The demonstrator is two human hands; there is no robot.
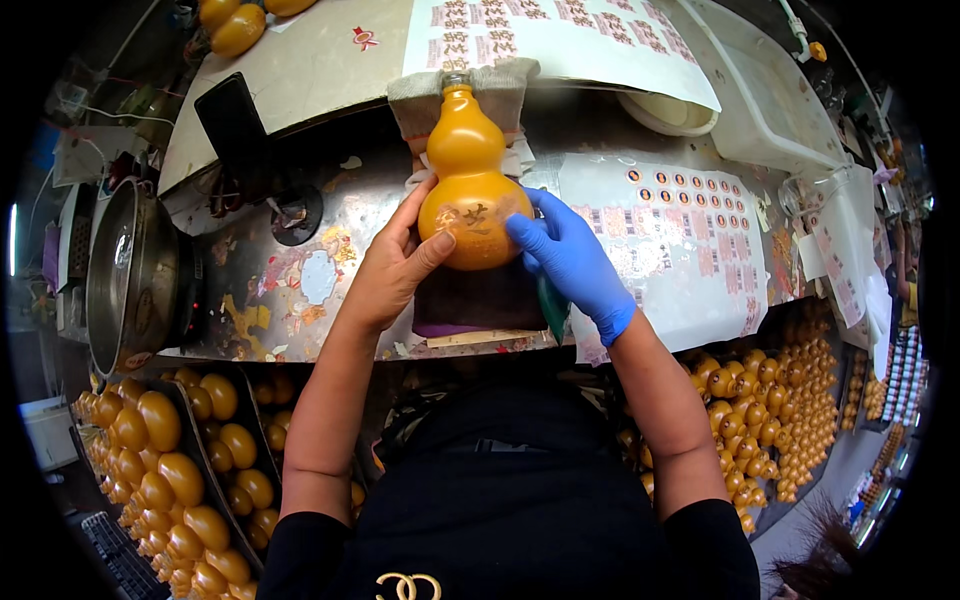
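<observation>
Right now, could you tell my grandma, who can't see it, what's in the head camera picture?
A person's bare left hand and blue-gloved right hand hold a shiny orange gourd, neck pointing away, at a stained metal workbench. A printed white sheet lies to the right, and many more gourds crowd both sides below.

Left of the hands (400,265) there's a decent open lane over the stained worktop (365,205), but a phone (232,125) on a stand (297,220) and a big metal pan (140,275) crowd its left side. Right side's just a flat sticker sheet (690,285), easy passing until the plastic tub (760,100) behind.
</observation>
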